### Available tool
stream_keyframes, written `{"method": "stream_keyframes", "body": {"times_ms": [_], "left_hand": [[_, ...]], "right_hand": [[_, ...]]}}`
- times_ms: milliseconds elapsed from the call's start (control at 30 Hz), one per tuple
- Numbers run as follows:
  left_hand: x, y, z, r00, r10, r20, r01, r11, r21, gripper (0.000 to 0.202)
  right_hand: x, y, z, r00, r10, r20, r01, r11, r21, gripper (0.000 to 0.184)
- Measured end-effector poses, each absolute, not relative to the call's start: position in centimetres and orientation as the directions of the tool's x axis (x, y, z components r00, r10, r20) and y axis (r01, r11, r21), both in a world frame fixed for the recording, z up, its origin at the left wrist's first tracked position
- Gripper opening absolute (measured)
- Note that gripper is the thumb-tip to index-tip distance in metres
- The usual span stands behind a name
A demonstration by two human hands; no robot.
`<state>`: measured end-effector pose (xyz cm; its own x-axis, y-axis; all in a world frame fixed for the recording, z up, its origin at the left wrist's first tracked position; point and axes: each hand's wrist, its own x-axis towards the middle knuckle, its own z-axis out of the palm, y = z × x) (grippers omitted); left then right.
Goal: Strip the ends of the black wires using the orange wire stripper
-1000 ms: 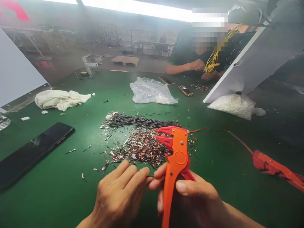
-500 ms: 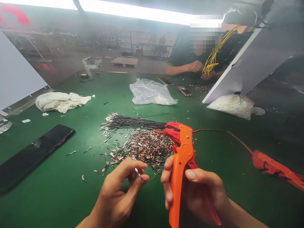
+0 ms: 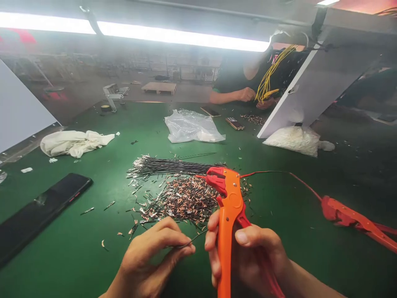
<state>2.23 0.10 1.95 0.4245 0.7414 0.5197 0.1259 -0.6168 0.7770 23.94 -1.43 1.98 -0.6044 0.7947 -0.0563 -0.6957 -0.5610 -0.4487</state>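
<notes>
Left hand [image 3: 151, 256], at the near edge of the green worktop [image 3: 77, 256], closed in a narrow pinch, thumb and forefinger on a thin black wire [image 3: 194, 239], free end slanting up to the right. Right hand [image 3: 251, 256] just beside it, wrapped round the handles of an orange wire stripper [image 3: 228, 211], nose up and turned left, red jaws above the wire end and apart from it; cannot tell if they gape or meet

Probably best done so: feed the wire end square into the jaws, only as deep as the bare length wanted; pinch close to the tip to stop the thin wire bending; squeeze in one even pull over the heap of scraps [image 3: 186, 198], to drop the cut sleeves there and not among the uncut black wires [image 3: 167, 165] laid just behind it, toward the middle of the worktop

Along the left edge, a dark phone [image 3: 40, 207] and a crumpled white cloth [image 3: 72, 142]. Past the middle, toward the far edge, a clear plastic bag [image 3: 192, 128], slumped flat, something pale at its lower right corner, too blurred to name. Further right, under a slanted white board [image 3: 325, 82], a white bag [image 3: 294, 138] packed full of small pale pieces, kind not to be told. Near the right edge, a red stripper [image 3: 350, 215] lying flat, with a red wire [image 3: 279, 173] trailing from it toward the orange tool
</notes>
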Motion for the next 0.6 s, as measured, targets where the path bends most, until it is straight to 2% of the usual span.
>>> {"method": "stream_keyframes", "body": {"times_ms": [200,300,400,600], "left_hand": [[2.3,0.9,2.4,0.434,0.621,0.653,0.180,-0.770,0.612,0.014],[2.3,0.7,2.7,0.460,0.601,0.654,0.184,-0.785,0.592,0.012],[2.1,0.2,2.7,0.429,0.673,0.602,0.189,-0.719,0.669,0.017],[1.3,-0.5,2.3,0.105,0.863,0.495,0.130,-0.505,0.853,0.015]], "right_hand": [[23.7,-1.5,1.5,-0.609,0.789,-0.081,-0.693,-0.578,-0.430,0.036],[23.8,-1.5,1.5,-0.621,0.778,-0.095,-0.680,-0.594,-0.429,0.035],[23.8,-1.6,1.6,-0.635,0.765,-0.110,-0.663,-0.613,-0.430,0.035],[23.5,-2.3,1.1,-0.674,0.734,-0.083,-0.600,-0.610,-0.518,0.042]]}}
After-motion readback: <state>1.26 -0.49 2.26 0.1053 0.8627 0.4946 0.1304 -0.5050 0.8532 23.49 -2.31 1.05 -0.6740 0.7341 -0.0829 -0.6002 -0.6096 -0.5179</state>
